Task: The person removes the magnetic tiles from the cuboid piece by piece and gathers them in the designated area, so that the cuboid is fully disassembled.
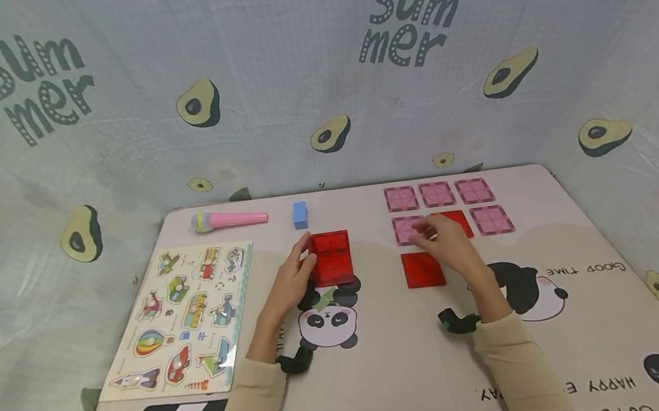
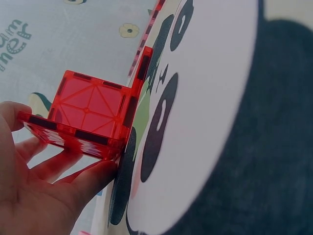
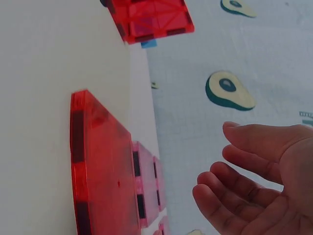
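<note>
My left hand grips the side of a red magnetic-tile build. In the left wrist view, the build has a base tile flat on the table and two upright walls meeting at a corner; my fingers lie along one wall's outer face. My right hand hovers over the loose tiles, its fingers loosely bent and nothing between them in the right wrist view. Below it lies a red square tile. Another red tile is partly hidden behind this hand, beside a pink tile.
More pink tiles lie in rows at the back right. A blue block and a pink toy microphone are at the back left. A vehicle puzzle board covers the left side. Printed cloth hangs behind the table.
</note>
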Demonstrator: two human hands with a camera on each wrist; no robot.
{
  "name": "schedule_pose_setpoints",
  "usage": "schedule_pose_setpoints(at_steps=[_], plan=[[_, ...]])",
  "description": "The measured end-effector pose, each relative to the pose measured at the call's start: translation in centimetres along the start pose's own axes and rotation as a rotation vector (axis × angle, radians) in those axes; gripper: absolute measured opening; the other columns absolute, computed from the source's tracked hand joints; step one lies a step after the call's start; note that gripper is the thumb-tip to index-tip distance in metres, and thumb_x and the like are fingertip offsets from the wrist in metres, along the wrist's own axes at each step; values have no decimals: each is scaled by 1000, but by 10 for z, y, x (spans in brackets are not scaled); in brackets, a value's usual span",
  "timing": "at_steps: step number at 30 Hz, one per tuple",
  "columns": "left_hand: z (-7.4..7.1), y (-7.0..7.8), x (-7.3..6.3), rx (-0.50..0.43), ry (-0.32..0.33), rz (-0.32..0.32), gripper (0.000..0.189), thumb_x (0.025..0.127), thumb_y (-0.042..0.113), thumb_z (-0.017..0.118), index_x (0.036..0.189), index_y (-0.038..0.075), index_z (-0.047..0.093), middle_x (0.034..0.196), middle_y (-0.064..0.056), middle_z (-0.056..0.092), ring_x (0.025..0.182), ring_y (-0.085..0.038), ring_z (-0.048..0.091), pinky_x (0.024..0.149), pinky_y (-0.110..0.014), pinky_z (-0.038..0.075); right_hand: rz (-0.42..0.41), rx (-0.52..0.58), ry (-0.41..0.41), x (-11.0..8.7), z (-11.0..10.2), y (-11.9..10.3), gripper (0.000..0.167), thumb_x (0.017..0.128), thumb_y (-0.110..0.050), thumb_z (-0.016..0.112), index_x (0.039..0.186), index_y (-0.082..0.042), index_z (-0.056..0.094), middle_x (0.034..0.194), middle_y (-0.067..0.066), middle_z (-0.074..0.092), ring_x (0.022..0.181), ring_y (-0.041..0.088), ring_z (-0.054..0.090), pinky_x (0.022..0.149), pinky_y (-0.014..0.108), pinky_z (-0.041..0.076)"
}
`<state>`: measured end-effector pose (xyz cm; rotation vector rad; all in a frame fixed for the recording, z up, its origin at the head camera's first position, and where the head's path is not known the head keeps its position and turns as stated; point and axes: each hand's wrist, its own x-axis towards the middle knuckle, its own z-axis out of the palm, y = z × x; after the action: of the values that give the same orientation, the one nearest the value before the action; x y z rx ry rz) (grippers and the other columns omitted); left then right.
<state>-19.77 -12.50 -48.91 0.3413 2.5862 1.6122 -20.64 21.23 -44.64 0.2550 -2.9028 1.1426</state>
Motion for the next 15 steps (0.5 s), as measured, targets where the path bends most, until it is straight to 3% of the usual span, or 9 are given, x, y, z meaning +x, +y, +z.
schedule_pose_setpoints(at_steps=[15], plan=[[1, 1, -1, -11, 5, 9, 58, 106, 27, 44, 159, 15, 26, 159, -14, 39, 142, -43, 44, 110, -54, 45, -99, 44, 31, 18, 29, -34, 42, 94, -23, 71, 131, -6, 61, 120, 17, 65, 105, 31, 66, 93, 45, 60]])
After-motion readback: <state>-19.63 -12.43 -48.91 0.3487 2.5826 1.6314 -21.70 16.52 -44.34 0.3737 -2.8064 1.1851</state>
